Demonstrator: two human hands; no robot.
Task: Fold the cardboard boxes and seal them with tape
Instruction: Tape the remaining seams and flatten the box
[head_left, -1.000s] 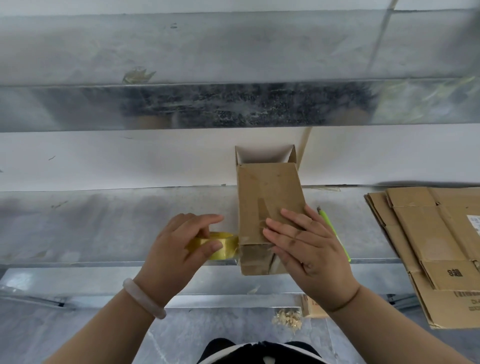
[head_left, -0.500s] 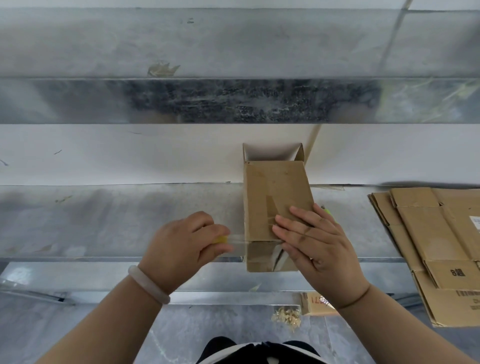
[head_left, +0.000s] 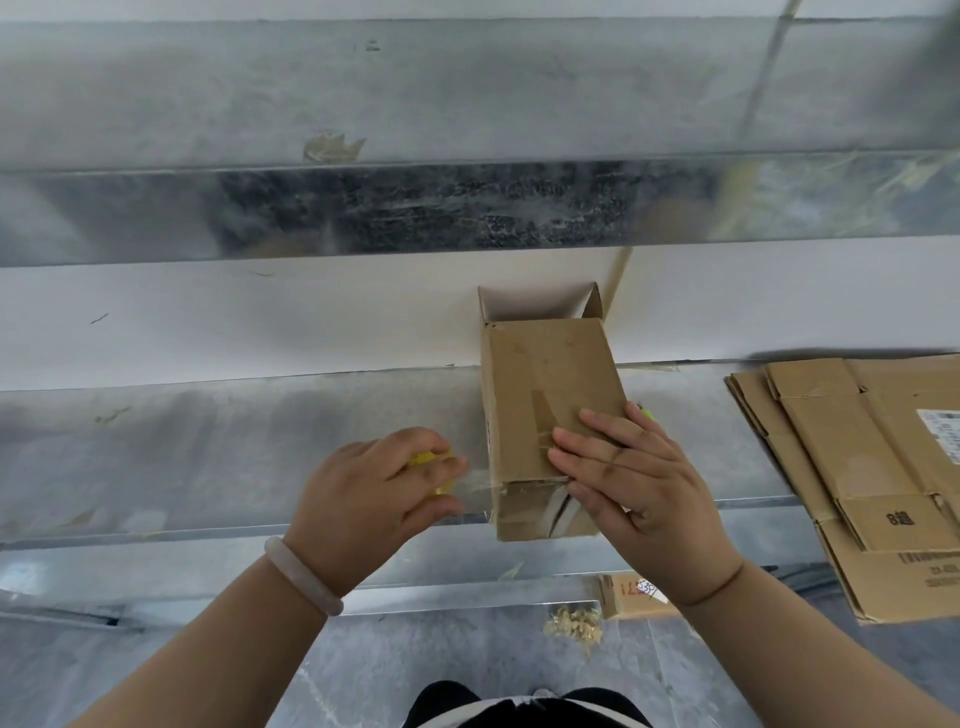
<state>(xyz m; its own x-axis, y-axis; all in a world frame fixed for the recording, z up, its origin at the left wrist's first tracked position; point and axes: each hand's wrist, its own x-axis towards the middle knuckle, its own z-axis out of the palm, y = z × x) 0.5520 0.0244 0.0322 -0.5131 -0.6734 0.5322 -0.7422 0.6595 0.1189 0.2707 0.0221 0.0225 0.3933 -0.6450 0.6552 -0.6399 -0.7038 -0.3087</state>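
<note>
Left hand (head_left: 374, 499) grip curled round yellow tape roll (head_left: 431, 467), clear strip stretched to cardboard box (head_left: 545, 395) on metal worktop (head_left: 208, 441), right hand (head_left: 634, 488) flat on box top, fingers straight

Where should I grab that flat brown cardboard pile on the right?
Probably pinch the flattened brown cardboard stack by its near end, coming from the front: it lies flat on the grey metal shelf, and that end overhangs the edge, leaving finger room underneath.

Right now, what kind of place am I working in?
Probably a packing station: a metal bench, a stack of flattened cartons at the right, and a cardboard box being taped from the yellow tape roll in the left hand.
</note>
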